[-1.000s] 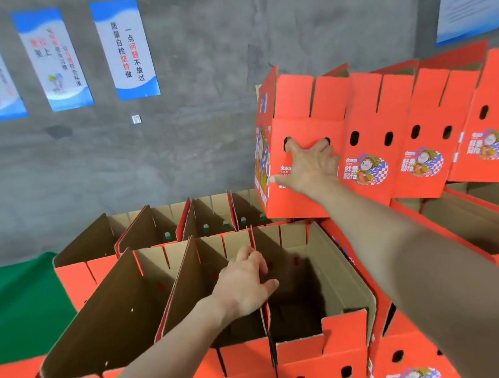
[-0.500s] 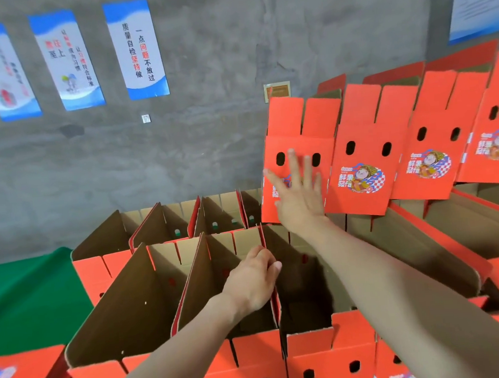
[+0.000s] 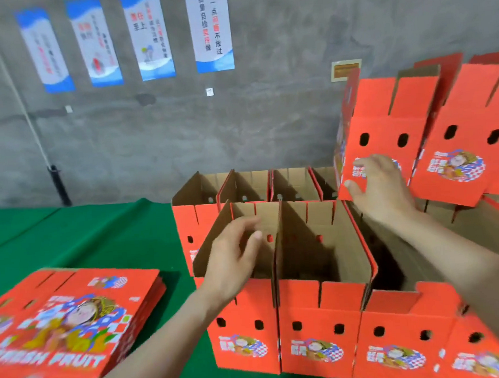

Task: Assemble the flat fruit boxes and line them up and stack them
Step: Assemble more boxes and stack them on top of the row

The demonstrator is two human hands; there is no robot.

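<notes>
Head, left hand point(image 3: 232, 258): fingers loosely spread, holding nothing, over the open boxes point(image 3: 314, 243) mid-frame.
Head, right hand point(image 3: 381, 185): fingers relaxed, by the top-tier box point(image 3: 386, 132), right of frame.
Head, flat boxes point(image 3: 71, 316): stacked lower left.
Risk: the tilted top-tier box may slip off the rims below.

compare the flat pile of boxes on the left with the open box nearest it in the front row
The flat pile lies folded on the green cloth, large printed face up; the open box stands upright, small picture on its front. The flat pile hides its inside; the open box shows brown cardboard inside, flaps raised. Both are red-orange with cartoon fruit print.
</notes>
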